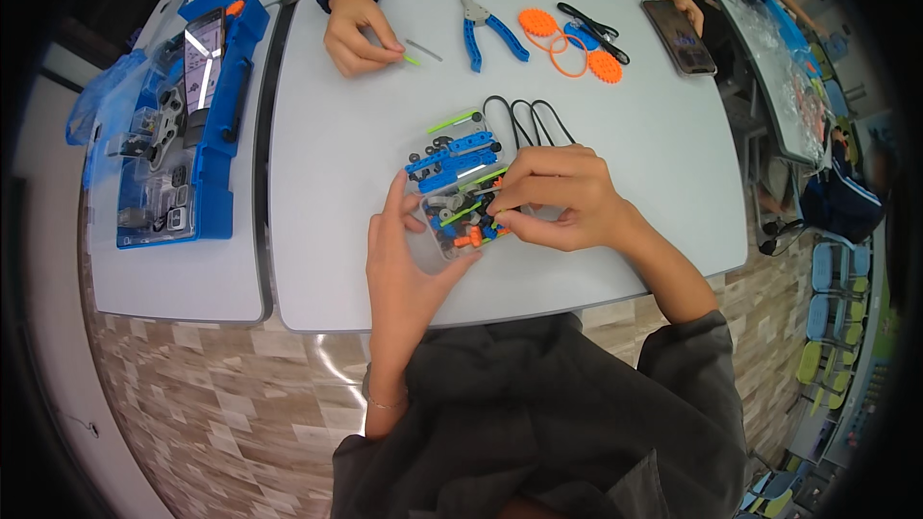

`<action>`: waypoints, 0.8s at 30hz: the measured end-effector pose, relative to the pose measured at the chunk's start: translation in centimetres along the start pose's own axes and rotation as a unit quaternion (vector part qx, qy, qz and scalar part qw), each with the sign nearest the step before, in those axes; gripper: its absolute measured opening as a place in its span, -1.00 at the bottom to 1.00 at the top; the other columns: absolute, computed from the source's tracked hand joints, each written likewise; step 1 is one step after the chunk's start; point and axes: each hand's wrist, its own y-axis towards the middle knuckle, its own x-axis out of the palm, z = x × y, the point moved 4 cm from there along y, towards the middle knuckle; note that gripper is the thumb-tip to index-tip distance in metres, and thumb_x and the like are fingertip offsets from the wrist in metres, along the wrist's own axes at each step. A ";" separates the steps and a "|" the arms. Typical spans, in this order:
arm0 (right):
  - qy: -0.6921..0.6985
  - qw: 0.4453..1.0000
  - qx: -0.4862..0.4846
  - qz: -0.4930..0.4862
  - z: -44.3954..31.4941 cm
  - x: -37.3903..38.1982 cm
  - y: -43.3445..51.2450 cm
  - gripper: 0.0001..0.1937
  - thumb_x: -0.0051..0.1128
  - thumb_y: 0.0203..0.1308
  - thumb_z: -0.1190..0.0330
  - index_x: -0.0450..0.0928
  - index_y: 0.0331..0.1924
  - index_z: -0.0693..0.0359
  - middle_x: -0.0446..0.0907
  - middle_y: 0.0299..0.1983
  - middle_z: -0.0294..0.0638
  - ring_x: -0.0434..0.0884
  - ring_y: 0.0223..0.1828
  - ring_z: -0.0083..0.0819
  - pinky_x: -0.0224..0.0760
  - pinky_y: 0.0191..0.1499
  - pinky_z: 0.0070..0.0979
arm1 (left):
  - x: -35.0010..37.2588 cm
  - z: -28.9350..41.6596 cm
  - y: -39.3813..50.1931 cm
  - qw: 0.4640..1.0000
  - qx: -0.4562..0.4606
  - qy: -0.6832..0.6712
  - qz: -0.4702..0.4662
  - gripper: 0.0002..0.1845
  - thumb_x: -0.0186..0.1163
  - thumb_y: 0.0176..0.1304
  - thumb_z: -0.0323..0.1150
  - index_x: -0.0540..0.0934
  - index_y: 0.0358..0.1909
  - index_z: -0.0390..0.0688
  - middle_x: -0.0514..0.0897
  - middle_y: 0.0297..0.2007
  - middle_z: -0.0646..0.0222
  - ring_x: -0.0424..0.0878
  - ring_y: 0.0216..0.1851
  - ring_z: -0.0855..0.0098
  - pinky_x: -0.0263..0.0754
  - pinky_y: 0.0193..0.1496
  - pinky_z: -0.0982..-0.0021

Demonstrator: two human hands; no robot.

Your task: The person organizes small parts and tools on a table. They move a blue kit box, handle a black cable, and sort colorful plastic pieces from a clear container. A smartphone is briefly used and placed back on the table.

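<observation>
A clear plastic parts box [448,256] lies open before me, full of small blue, black, grey, orange and lime-green construction pieces. Its lid side [497,131] holds blue beams [458,160], black rings and a lime-green rod [453,122]. My left hand [407,245] grips the box's left end, thumb at the near edge and fingers at the far side. Over the right part of the box, my right hand [559,194] has thumb and forefinger pinched close together among the pieces. Whether a small part is between those fingertips cannot be made out.
Black bands [530,119] lie behind the box. Farther back are blue-handled pliers [494,36], orange gears [537,21], a black cable [595,34] and a grey rod [424,50]. Another person's hands hold a lime-green piece [411,60] and a phone [679,37]. A blue case [216,194] stands left.
</observation>
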 end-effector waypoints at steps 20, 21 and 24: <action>0.311 0.862 0.363 0.165 5.5 -2.4 -0.2 -0.68 0.19 0.48 0.34 0.63 0.17 0.37 0.74 -0.18 -0.16 0.47 -0.47 -0.73 0.21 -0.46 -0.69 | -0.3 0.1 -0.1 1.000 0.006 -0.028 0.002 0.14 0.68 -0.12 -0.37 0.28 0.56 -0.25 0.68 0.20 0.18 0.51 -0.15 0.43 0.45 -0.08 0.43; 0.325 0.855 0.369 0.165 5.7 -2.5 -0.3 -0.66 0.20 0.47 0.34 0.61 0.18 0.39 0.75 -0.16 -0.14 0.49 -0.45 -0.72 0.25 -0.43 -0.70 | -0.3 0.1 -0.1 1.000 0.004 -0.028 0.001 0.14 0.68 -0.13 -0.37 0.29 0.55 -0.25 0.68 0.20 0.18 0.51 -0.15 0.43 0.45 -0.08 0.43; 0.371 0.831 0.376 0.175 6.2 -2.4 -0.5 -0.66 0.22 0.46 0.34 0.59 0.16 0.40 0.74 -0.15 -0.12 0.52 -0.42 -0.69 0.31 -0.38 -0.72 | -0.3 0.1 -0.1 1.000 -0.001 -0.025 0.001 0.14 0.68 -0.13 -0.37 0.29 0.55 -0.25 0.68 0.20 0.17 0.51 -0.15 0.43 0.45 -0.08 0.43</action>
